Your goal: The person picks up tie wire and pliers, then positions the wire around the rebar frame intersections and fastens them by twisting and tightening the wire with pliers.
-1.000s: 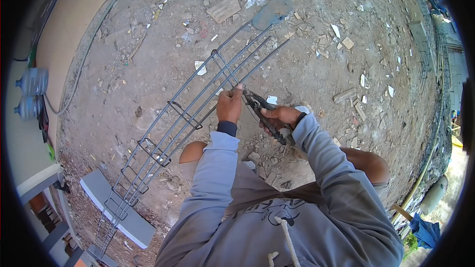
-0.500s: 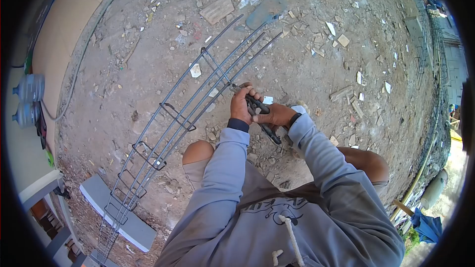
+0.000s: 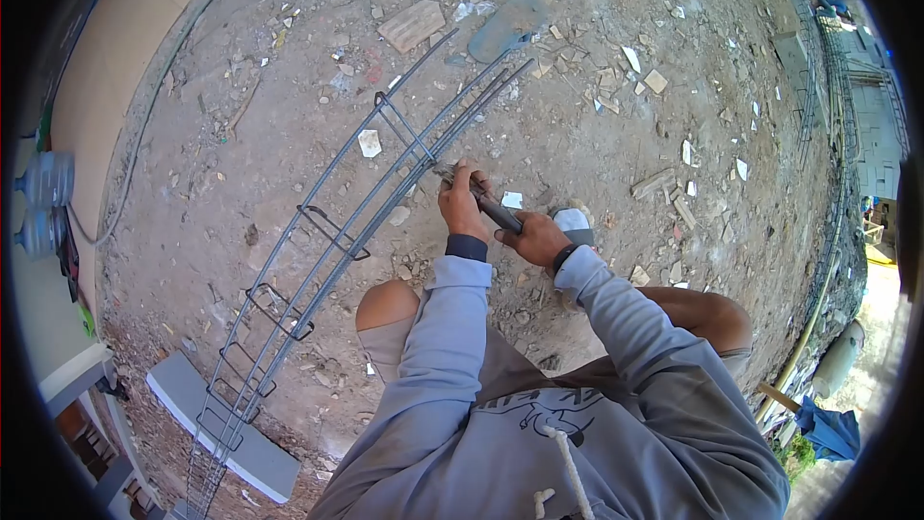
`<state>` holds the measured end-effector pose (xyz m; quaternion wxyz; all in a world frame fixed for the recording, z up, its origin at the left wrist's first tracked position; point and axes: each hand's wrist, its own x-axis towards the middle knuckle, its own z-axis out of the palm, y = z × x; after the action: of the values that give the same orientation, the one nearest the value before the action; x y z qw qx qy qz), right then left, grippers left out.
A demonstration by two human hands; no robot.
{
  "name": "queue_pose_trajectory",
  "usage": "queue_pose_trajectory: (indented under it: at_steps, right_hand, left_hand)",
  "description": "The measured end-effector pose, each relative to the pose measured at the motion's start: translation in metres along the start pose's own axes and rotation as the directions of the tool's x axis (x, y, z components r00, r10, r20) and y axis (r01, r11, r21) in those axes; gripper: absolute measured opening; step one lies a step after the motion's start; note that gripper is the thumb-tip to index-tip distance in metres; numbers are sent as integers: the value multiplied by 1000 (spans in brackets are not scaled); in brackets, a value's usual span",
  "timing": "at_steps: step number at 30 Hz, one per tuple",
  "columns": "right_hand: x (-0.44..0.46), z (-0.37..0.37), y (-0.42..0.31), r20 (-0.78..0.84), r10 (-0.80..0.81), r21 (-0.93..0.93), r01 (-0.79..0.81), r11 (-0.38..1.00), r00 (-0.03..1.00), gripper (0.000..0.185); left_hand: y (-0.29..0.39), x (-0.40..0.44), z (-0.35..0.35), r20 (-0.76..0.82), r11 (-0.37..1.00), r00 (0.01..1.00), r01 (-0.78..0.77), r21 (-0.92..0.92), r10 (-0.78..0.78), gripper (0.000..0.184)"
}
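OK so, way off left of the left-hand grip (image 3: 465, 204) there are two blue water jugs (image 3: 44, 179). Coming right, but still left of that grip and back nearer the person, you've got a grey slab (image 3: 267, 464). A long rebar cage (image 3: 356, 249) passes over the slab and runs up past the grip, with its bar ends out ahead. One stirrup (image 3: 405, 126) crosses the bars just ahead and to the left of the fingers. Further out in the same direction a wooden board (image 3: 412, 26) lies in the dirt.

The left-hand grip itself has its fingers curled in right beside the cage's nearest bars, at the head end of the pliers (image 3: 500, 215). Honestly can't tell if it's clamped on the tool, on some wire, or just resting, since the head is mostly hidden.

From there the pliers angle right, and the right-hand grip (image 3: 541, 237) is wrapped tight around the dark handles. Just right of it there's a foot (image 3: 574, 221). Ahead and right of that grip are tile shards (image 3: 655, 82), and far right, a blue cloth bundle (image 3: 828, 430).
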<state>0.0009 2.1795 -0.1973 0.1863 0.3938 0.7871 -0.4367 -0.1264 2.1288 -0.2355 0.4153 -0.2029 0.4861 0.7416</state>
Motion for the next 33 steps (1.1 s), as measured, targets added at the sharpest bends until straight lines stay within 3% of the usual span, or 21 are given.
queue_pose_trajectory:
  at_steps: [3, 5, 7, 9, 12, 13, 15, 16, 17, 20, 24, 28, 33]
  right_hand:
    - [-1, -7, -10, 195, 80, 142, -109, 984, 977, 39]
    - [-4, -10, -19, 362, 137, 311, -258, 915, 922, 40]
    - [-8, -16, -12, 541, 54, 496, -371, 785, 839, 43]
    - [-5, -33, -7, 666, -47, 561, -458, 689, 744, 48]
    - [0, -48, -9, 642, 138, 411, -490, 769, 754, 53]
    - [8, -47, -5, 544, 203, 274, -401, 874, 814, 62]
    - [4, -43, -11, 170, 111, -82, -98, 992, 979, 67]
    - [-4, -41, -20, -1, -5, -298, 5, 955, 1000, 70]
    - [-15, -36, -30, -95, 40, -288, -66, 955, 995, 70]
    - [-21, -3, -23, -368, -70, -494, -131, 860, 927, 63]
    - [-7, 10, -14, -296, 119, -300, -211, 930, 948, 46]
    - [8, 12, -6, -180, 126, -171, -157, 973, 976, 39]
    - [15, 0, -7, -87, 22, -168, -36, 985, 996, 32]
  left_hand:
    - [14, -2, -6, 145, 1000, 989, -9, -26, 12, 43]
    - [15, -2, -6, 241, 989, 967, 105, -103, -78, 45]
    - [14, -6, -9, 383, 952, 911, 241, -191, -154, 43]
    - [7, -2, -11, 395, 939, 898, 284, -192, -191, 42]
    - [-12, 8, -15, 324, 942, 926, 269, -200, -195, 28]
    - [-16, 13, -14, 250, 948, 946, 255, -191, -204, 24]
    - [-13, 15, -9, 100, 969, 972, 223, -104, -213, 18]
    - [-16, 16, -6, 67, 971, 977, 209, -119, -202, 19]
    - [-19, 16, -2, 33, 971, 981, 196, -134, -193, 20]
    - [-25, 18, 8, -70, 970, 978, 186, -154, -198, 25]
    - [-22, 16, 12, -189, 985, 968, 158, -63, -168, 30]
    - [-19, 20, 14, -257, 996, 963, 86, -5, -84, 33]
    - [-14, 10, -2, -97, 984, 993, -45, 170, 62, 35]
